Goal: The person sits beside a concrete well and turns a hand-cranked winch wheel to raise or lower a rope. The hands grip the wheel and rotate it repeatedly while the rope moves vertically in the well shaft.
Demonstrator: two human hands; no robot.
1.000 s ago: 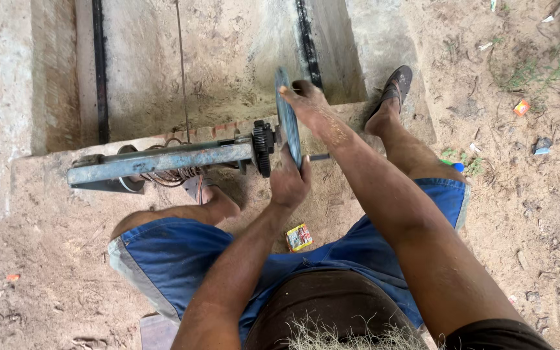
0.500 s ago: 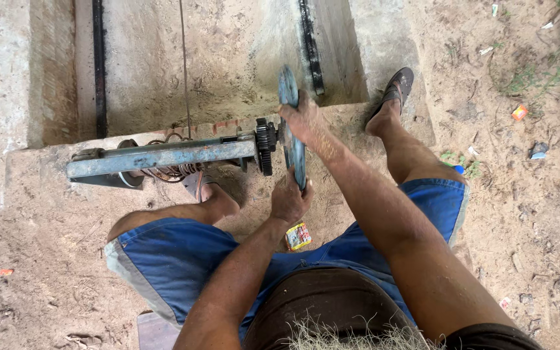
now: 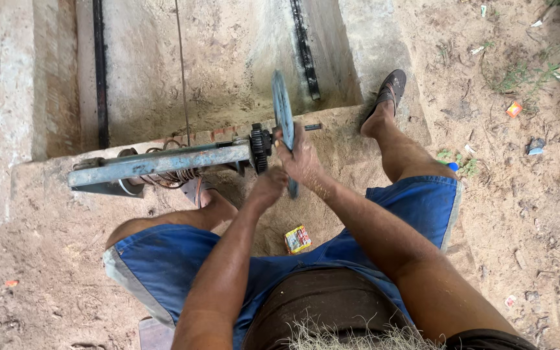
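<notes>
We look down on a blue metal wheel point(image 3: 282, 110), thin and seen edge-on, its paint worn and dusty, standing upright at the right end of a long blue-grey steel bar point(image 3: 157, 163). A small black toothed gear point(image 3: 258, 148) sits between bar and wheel, and a dark axle stub point(image 3: 312, 127) pokes out on the wheel's far side. Rusty wire coils point(image 3: 173, 176) bunch under the bar. The whole device rests on the top edge of a low, rough concrete ledge point(image 3: 40, 188) dusted with sand.

Our right hand point(image 3: 301, 159) is closed around the wheel's rim just right of the gear, fingers wrapped over the edge. Our left hand point(image 3: 268, 186) is curled into a loose fist against the lower part of the wheel, just below and touching the right; whether it grips a handle there we cannot tell, since the fingers hide it.

Beyond the ledge lies a sunken concrete pit point(image 3: 228, 58), smooth and grey-brown, crossed by two black strips point(image 3: 304, 52) and a thin wire point(image 3: 181, 71). We wear blue shorts point(image 3: 163, 266); the right foot in a dark sandal point(image 3: 389, 91) is braced on the ledge's right end. A small yellow-and-red box point(image 3: 297, 238) lies on the sandy ground point(image 3: 526, 207) between the knees, with scraps of litter scattered at the right.
</notes>
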